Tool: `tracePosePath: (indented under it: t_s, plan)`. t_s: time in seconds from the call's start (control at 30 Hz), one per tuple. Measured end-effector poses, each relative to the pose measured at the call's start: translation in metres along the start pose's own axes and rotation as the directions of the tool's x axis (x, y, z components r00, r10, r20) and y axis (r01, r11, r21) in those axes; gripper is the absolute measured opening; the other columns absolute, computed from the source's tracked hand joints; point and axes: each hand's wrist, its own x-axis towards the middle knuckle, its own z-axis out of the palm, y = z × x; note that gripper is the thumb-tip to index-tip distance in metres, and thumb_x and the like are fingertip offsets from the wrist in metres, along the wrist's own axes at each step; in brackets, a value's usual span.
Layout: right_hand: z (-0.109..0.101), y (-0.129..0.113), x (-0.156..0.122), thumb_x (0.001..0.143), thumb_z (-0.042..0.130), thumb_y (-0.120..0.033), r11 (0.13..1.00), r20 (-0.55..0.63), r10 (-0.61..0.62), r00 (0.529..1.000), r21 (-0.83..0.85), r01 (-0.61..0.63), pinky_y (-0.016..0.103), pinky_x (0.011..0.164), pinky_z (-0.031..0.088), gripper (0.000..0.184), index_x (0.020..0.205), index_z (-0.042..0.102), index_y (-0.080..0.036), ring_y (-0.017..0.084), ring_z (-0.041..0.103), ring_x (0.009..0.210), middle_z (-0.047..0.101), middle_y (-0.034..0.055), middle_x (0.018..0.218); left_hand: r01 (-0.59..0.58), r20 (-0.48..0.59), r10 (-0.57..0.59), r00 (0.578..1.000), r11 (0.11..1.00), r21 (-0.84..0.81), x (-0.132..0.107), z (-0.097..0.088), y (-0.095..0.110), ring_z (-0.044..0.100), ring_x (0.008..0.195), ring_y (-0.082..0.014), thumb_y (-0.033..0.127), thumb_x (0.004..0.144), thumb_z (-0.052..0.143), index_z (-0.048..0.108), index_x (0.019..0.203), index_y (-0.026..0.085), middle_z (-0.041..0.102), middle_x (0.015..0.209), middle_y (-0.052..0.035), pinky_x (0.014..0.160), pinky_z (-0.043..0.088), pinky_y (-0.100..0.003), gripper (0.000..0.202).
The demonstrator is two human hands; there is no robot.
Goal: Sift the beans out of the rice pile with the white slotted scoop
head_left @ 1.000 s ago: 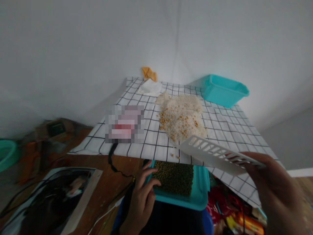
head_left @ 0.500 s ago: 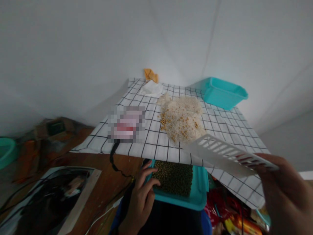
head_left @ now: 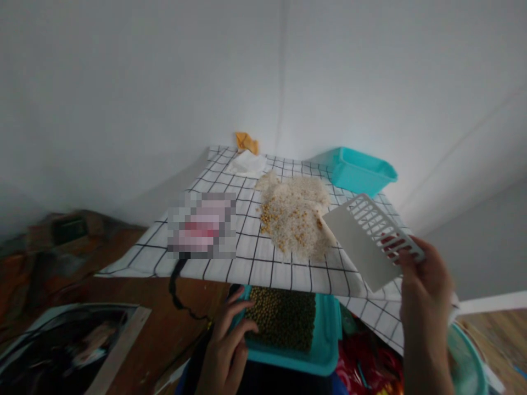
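My right hand point(head_left: 428, 274) grips a flat white plastic scraper point(head_left: 358, 244) by its slotted edge. The scraper is tilted above the right side of the cloth, its plain edge close to a spread pile of rice grains point(head_left: 300, 189) mixed with yellow beans point(head_left: 269, 216). Below the table's front edge, my left hand point(head_left: 226, 343) holds the left rim of a teal tray point(head_left: 325, 359), its fingers reaching over the inside. Yellowish beans point(head_left: 263, 310) lie on the tray's left and dark green ones point(head_left: 296, 329) on its right.
An upright teal basin point(head_left: 362, 170) stands at the table's back right. A white crumpled item point(head_left: 247, 163) and an orange cloth point(head_left: 246, 142) lie at the back left. A blurred pink item point(head_left: 203, 225) rests on the checked cloth point(head_left: 242, 269). Red bags point(head_left: 366, 354) sit below right.
The scraper in my right hand has turned flatter toward the camera, showing its broad face, and shifted left in view. My left hand stays at the tray. The view has swung slightly.
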Motion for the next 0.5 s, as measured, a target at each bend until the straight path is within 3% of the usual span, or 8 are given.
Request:
tracePosePath:
  t_s: [0.17, 0.37, 0.5]
  plan:
    - [0.012, 0.002, 0.005, 0.089, 0.062, -0.042, 0.997, 0.024, 0.070, 0.997, 0.033, -0.070, 0.042, 0.084, 0.050, 0.037, 0.117, 0.067, -0.018, 0.027, 0.070, 0.091, 0.075, 0.0117, 0.103, 0.005, 0.009, -0.005, 1.000, 1.000, -0.003, 0.004, -0.006, 0.003, 0.057, 0.134, -0.0306, 0.015, 0.091, 0.043, 0.070, 0.093, 0.027, 0.067, 0.128, -0.0092, 0.105, 0.056, -0.053, 0.030]
    - [0.005, 0.002, -0.002, 0.087, 0.064, -0.046, 0.994, 0.000, 0.098, 0.995, 0.051, -0.098, 0.040, 0.079, 0.051, 0.038, 0.113, 0.069, -0.018, 0.027, 0.070, 0.086, 0.076, 0.0110, 0.099, -0.013, 0.019, 0.013, 1.000, 1.000, 0.005, 0.002, -0.004, 0.001, 0.053, 0.138, -0.0313, 0.015, 0.093, 0.040, 0.068, 0.094, 0.026, 0.064, 0.131, -0.0113, 0.104, 0.056, -0.052, 0.030]
    - [0.000, -0.010, -0.011, 0.087, 0.065, -0.045, 0.991, 0.023, 0.100, 0.995, 0.085, -0.102, 0.039, 0.078, 0.052, 0.036, 0.113, 0.069, -0.019, 0.027, 0.072, 0.088, 0.077, 0.0103, 0.102, -0.044, 0.022, 0.044, 0.999, 0.999, 0.006, -0.002, 0.000, -0.005, 0.052, 0.139, -0.0315, 0.016, 0.094, 0.040, 0.066, 0.098, 0.027, 0.062, 0.134, -0.0114, 0.104, 0.056, -0.054, 0.029]
